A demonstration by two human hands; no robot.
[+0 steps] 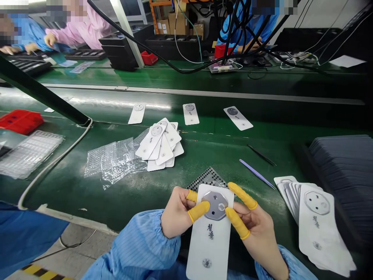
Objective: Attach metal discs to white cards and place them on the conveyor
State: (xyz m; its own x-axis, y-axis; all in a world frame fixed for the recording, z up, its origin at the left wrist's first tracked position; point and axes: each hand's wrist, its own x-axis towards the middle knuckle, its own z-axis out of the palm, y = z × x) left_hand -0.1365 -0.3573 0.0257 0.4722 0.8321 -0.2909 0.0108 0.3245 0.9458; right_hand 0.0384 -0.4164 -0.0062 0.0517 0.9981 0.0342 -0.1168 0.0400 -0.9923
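Observation:
A white rectangular panel (210, 249) with rounded corners, a grey eight-sided window, dark characters and a small round emblem is held upright before me. My left hand (186, 212), in yellow finger cots, grips its left edge with the thumb across the window. On the right edge, my right hand (252, 221) pinches it, thumb tip beside a small clear round spot on the window and index finger raised at the top corner. Fingers behind the panel are partly hidden. Just beyond it lies a black sheet with rows of dots (207, 177).
Similar panels lie in a pile (163, 146) on clear bubble bags (116, 159), and a fanned stack (316, 225) is at right by a black tray (344, 182). Purple tweezers (257, 174) and black tweezers (261, 154) lie between. A dark post (43, 89) slants at left. Co-workers sit opposite.

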